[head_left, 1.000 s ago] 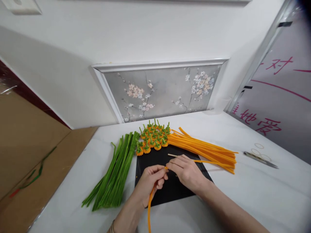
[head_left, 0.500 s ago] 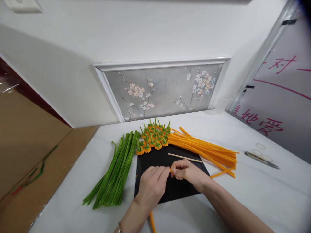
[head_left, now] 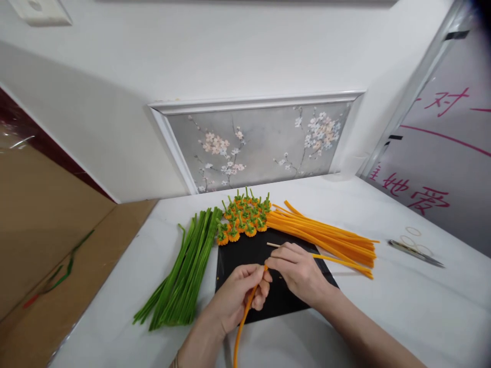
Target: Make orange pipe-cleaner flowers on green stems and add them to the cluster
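Note:
Above a black mat (head_left: 233, 258), my left hand (head_left: 245, 291) pinches an orange fuzzy stem (head_left: 242, 327) near its upper end; the stem hangs down past the palm to the frame's bottom edge. My right hand (head_left: 293, 266) meets it at the fingertips, closed on the same stem's end. A thin wooden stick (head_left: 273, 245) lies on the mat, partly hidden behind my right hand. Small orange pumpkin shapes with green stalks (head_left: 245, 217) stand grouped at the mat's back edge. Green fuzzy stems (head_left: 187, 276) lie to the left, a bundle of orange ones (head_left: 326, 230) to the right.
Tweezers or slim scissors (head_left: 416, 253) and thin rubber bands (head_left: 413, 231) lie on the white table (head_left: 399, 301) at the right. A cardboard box (head_left: 76, 266) borders the table on the left. Behind is a wall with a framed floral panel (head_left: 261, 143).
My left hand has turned so that its thumb and curled fingers show. My right hand has turned over, its back now upward and covering more of the stick.

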`<state>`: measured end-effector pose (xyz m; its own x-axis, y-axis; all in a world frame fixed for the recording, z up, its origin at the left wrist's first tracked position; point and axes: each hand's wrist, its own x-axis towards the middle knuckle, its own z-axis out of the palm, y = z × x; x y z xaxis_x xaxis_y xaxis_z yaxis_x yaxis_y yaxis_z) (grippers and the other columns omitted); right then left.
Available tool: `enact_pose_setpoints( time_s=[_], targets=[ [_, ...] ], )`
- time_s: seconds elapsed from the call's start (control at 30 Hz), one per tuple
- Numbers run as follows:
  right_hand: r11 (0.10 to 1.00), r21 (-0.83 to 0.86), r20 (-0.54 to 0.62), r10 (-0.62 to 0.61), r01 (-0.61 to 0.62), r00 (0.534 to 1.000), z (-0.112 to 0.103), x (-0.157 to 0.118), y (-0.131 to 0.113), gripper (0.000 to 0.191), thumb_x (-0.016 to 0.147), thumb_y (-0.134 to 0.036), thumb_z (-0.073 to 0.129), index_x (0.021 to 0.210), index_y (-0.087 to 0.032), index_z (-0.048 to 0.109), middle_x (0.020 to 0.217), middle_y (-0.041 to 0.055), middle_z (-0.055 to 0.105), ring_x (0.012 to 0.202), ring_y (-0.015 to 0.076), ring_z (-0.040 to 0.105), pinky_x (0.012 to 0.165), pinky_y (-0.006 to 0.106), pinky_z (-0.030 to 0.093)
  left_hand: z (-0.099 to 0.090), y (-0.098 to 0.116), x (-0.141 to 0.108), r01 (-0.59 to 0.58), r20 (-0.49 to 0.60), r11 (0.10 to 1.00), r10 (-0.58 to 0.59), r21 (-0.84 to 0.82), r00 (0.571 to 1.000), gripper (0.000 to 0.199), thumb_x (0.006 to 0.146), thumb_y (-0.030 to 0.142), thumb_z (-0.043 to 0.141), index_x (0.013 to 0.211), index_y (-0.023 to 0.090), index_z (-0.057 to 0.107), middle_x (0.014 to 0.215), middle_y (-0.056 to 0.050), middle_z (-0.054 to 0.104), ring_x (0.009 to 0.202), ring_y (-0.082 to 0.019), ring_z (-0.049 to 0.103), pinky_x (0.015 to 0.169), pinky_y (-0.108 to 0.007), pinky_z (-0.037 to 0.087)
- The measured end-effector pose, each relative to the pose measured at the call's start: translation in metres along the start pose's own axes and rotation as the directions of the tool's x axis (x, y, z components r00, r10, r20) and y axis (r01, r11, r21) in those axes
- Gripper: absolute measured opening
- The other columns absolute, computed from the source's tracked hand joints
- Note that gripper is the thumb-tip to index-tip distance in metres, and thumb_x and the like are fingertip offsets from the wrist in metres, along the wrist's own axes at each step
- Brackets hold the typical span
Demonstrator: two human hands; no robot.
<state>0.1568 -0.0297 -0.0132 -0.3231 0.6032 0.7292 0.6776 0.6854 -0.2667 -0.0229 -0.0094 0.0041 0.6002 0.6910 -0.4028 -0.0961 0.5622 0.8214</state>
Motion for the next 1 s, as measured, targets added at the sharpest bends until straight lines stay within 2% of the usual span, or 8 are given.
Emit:
enact_pose_setpoints(
  time_s=[0.2,0.4,0.5,0.6,0.7,0.77,0.83,1.0],
  targets=[
    [0.995,-0.097,0.061,0.019,-0.013,0.998,-0.001,0.0,0.002,0.024,0.095,-0.013,0.045,0.091,-0.02,0.067,0.088,0.0046,0.068,0.074,0.0148,0.054,0.066,0.028,0.039,-0.003,-0.005,0.006,-0.159,-0.086,0.957,0.184,0.241,0.979,0.028,0.071,0.039,0.075,0.071,0.011,0.071,0.062,-0.005,0.065,0.047,-0.007,0.048,0.047,-0.018,0.036],
    [0.963,0.079,0.135,0.245,-0.257,0.96,0.004,-0.003,-0.002,0.021,0.089,-0.012,0.049,0.076,-0.02,0.064,0.076,0.0026,0.064,0.072,0.0151,0.056,0.069,0.027,0.042,-0.008,-0.007,0.006,-0.362,-0.077,0.652,0.544,0.666,0.836,0.016,0.079,0.031,0.066,0.07,0.021,0.075,0.068,-0.006,0.068,0.064,-0.019,0.058,0.061,-0.026,0.044],
    [0.827,0.26,0.236,0.447,-0.499,0.863,0.007,-0.003,-0.004,0.024,0.084,-0.011,0.05,0.063,-0.019,0.058,0.064,-0.0004,0.058,0.063,0.0136,0.053,0.058,0.025,0.037,-0.012,-0.01,0.005,-0.421,0.032,0.448,0.654,0.789,0.756,0.014,0.082,0.027,0.062,0.076,0.025,0.075,0.07,-0.008,0.067,0.069,-0.021,0.059,0.067,-0.029,0.044],
    [0.51,0.445,0.47,0.567,-0.736,0.677,0.008,-0.001,-0.002,0.021,0.079,-0.013,0.05,0.059,-0.018,0.054,0.058,-0.0032,0.052,0.056,0.0109,0.047,0.055,0.023,0.034,-0.014,-0.012,0.004,-0.419,0.167,0.241,0.662,0.876,0.73,0.02,0.087,0.024,0.056,0.09,0.025,0.076,0.077,-0.011,0.069,0.07,-0.022,0.059,0.072,-0.032,0.042],
    [0.276,0.51,0.61,0.551,-0.814,0.57,0.008,-0.001,0.0,0.018,0.079,-0.015,0.05,0.061,-0.017,0.054,0.056,-0.0037,0.05,0.053,0.0097,0.045,0.054,0.022,0.035,-0.013,-0.013,0.005,-0.418,0.198,0.184,0.668,0.89,0.717,0.021,0.087,0.023,0.055,0.093,0.024,0.075,0.079,-0.011,0.069,0.072,-0.022,0.059,0.073,-0.032,0.041],
    [0.362,0.5,0.562,0.556,-0.787,0.612,0.008,-0.002,0.001,0.019,0.084,-0.02,0.049,0.068,-0.016,0.058,0.056,-0.0034,0.05,0.052,0.0102,0.046,0.052,0.022,0.037,-0.012,-0.012,0.006,-0.405,0.146,0.237,0.681,0.883,0.718,0.019,0.087,0.025,0.055,0.083,0.024,0.074,0.073,-0.008,0.067,0.067,-0.02,0.057,0.069,-0.03,0.04],
    [0.565,0.454,0.417,0.549,-0.689,0.725,0.006,-0.003,0.002,0.019,0.09,-0.023,0.046,0.087,-0.017,0.064,0.066,-0.0004,0.057,0.057,0.0121,0.052,0.055,0.024,0.042,-0.01,-0.009,0.006,-0.364,0.065,0.325,0.661,0.873,0.747,0.025,0.088,0.027,0.053,0.069,0.022,0.068,0.064,-0.004,0.061,0.059,-0.016,0.053,0.061,-0.027,0.037],
    [0.913,0.21,0.181,0.315,-0.349,0.932,-0.001,-0.006,0.0,0.035,0.09,-0.016,0.047,0.121,-0.025,0.06,0.122,0.0102,0.058,0.11,0.0238,0.056,0.091,0.039,0.046,-0.007,-0.002,0.006,-0.283,-0.028,0.54,0.496,0.793,0.868,0.044,0.092,0.031,0.045,0.05,0.018,0.049,0.049,0.002,0.046,0.051,-0.012,0.043,0.054,-0.024,0.032]
  ],
)
